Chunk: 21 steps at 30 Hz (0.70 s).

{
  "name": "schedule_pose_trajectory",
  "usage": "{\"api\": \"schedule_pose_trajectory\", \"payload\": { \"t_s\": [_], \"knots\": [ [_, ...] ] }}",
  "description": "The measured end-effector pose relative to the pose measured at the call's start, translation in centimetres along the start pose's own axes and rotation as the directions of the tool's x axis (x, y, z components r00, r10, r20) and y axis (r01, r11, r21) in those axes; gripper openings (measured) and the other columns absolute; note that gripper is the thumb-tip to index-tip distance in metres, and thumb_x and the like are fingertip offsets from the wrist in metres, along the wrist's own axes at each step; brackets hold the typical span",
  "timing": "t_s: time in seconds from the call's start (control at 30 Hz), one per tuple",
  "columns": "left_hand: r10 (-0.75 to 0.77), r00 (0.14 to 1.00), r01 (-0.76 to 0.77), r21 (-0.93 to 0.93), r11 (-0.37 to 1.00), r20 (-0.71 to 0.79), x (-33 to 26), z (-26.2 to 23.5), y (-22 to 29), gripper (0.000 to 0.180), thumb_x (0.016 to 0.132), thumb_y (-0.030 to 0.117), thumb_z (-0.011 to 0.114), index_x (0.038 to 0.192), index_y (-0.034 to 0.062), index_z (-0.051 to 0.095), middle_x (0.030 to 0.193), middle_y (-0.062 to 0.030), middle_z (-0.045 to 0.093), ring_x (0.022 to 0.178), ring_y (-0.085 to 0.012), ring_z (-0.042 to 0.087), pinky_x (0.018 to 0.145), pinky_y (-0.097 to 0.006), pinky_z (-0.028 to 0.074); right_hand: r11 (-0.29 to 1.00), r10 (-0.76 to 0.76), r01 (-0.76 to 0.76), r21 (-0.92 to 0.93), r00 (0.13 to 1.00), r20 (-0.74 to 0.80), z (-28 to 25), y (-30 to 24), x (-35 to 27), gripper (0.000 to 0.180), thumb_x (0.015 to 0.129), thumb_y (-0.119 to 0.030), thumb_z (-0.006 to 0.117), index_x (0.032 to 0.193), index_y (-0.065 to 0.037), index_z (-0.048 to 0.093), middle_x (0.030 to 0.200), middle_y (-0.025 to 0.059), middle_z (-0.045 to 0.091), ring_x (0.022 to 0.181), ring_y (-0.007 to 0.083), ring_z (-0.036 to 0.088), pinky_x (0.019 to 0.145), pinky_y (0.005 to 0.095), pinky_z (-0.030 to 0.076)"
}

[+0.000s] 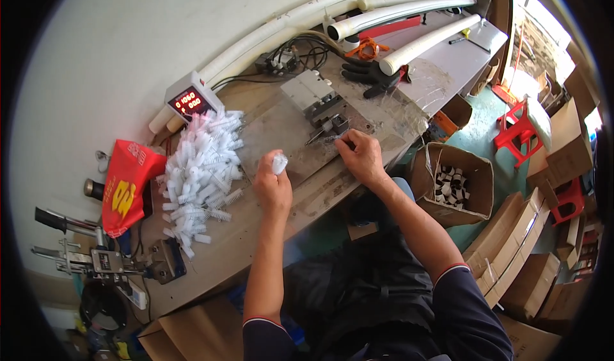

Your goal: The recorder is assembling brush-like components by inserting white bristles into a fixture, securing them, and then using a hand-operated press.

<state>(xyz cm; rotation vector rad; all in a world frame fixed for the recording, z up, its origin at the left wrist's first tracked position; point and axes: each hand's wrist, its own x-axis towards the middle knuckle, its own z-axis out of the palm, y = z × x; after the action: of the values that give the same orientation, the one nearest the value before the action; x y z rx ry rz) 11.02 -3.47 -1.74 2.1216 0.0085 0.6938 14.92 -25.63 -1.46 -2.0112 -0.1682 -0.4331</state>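
Observation:
My left hand [273, 185] is closed around a whitish, translucent plastic piece [279, 163] whose end sticks out at the top of the fist. To its left lies a heap of small white plastic pieces [203, 169], many with a ribbed or coiled part. My right hand [361, 157] pinches thumb and fingers together at the near side of a small metal fixture [334, 125]. What that pinch holds, if anything, is too small to tell. Behind the fixture sits a grey metal block [311, 92], joined to it, on a flat metal plate [272, 134].
A counter box with red digits [192, 100] stands behind the heap, a red bag [130, 185] beside it. Lever clamps [105, 258] are at the left. Black gloves [371, 76] and white tubes [428, 44] lie farther back. An open carton [451, 185] stands right of the table.

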Motion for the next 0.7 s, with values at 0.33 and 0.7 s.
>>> {"api": "schedule_pose_trajectory", "payload": {
  "t_s": [0.33,0.7],
  "knots": [
    [0.127,0.962,-0.212,0.366,0.906,0.242,0.5,4.3,4.2,0.024,0.096,0.015,0.065,0.120,0.0131,0.063,0.113,-0.0122,0.065,0.098,-0.0386,0.068,0.080,-0.049,0.054,0.994,-0.030,0.037,0.099,0.997,-0.068,-0.8,0.2,-0.2,0.018,0.088,-0.017,0.071,0.083,0.000,0.066,0.082,0.0188,0.068,0.079,0.0396,0.068,0.070,0.0458,0.052],
    [0.362,0.924,-0.380,0.362,0.851,0.119,-0.6,2.7,3.3,0.027,0.089,-0.002,0.065,0.114,0.0086,0.068,0.107,-0.0108,0.066,0.092,-0.0360,0.070,0.076,-0.045,0.057,0.972,0.070,-0.058,0.226,0.996,-0.048,-1.2,0.2,-0.1,0.018,0.086,-0.014,0.071,0.100,-0.001,0.071,0.085,0.0180,0.071,0.081,0.0345,0.071,0.074,0.0422,0.055]
  ]
}}
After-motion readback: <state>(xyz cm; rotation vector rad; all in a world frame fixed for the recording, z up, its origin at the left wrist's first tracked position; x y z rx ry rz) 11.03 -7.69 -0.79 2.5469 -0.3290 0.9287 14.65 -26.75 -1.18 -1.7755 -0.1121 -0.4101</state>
